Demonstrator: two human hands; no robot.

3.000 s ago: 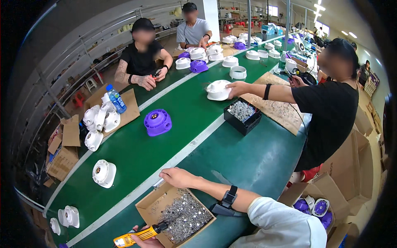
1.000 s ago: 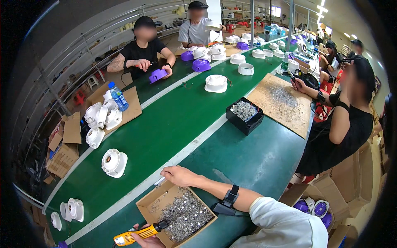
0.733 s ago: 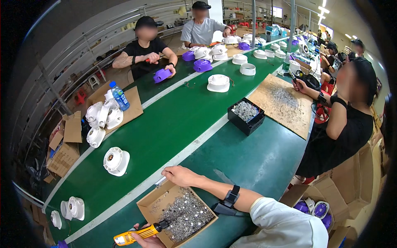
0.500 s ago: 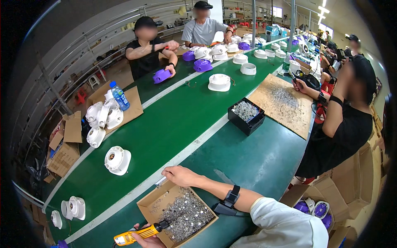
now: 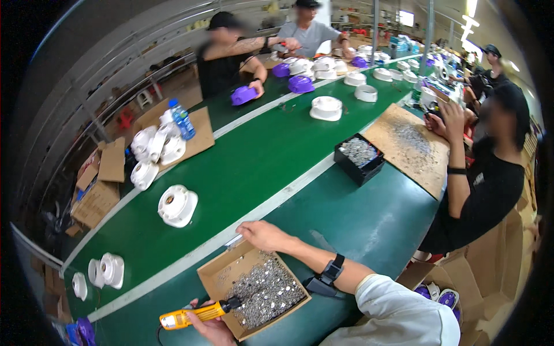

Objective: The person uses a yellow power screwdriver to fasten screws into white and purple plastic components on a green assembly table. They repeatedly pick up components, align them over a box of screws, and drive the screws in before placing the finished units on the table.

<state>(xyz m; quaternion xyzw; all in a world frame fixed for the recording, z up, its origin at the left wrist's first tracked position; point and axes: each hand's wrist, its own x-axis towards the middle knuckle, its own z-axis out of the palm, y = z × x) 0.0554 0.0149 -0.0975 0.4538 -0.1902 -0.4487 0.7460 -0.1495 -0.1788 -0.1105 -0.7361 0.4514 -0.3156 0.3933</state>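
My left hand [image 5: 212, 330] is wrapped round a yellow electric screwdriver [image 5: 193, 316], its black nose over the near left side of an open cardboard box [image 5: 214, 272]. Small silver screws [image 5: 266, 293] fill much of that box. Across its far edge reaches my right arm, a black band and device on the wrist. My right hand [image 5: 262, 235] is closed above the box's far corner, next to a small pale piece [image 5: 234, 240]. What its fingers hold, if anything, is hidden. Beyond it, a white round housing [image 5: 178, 206] lies on the green belt [image 5: 248, 167].
A black bin of screws [image 5: 359, 158] stands beside a wooden board [image 5: 404, 144] on the right. At that board a person in black [image 5: 490, 184] works. Two people stand across the belt among white and purple housings [image 5: 301, 84]. White parts and a bottle [image 5: 182, 120] sit at left.
The whole view has shifted, so the scene lies further right. My hands stay about the same relative to the box. The right-hand co-worker's hands have come together over the board.
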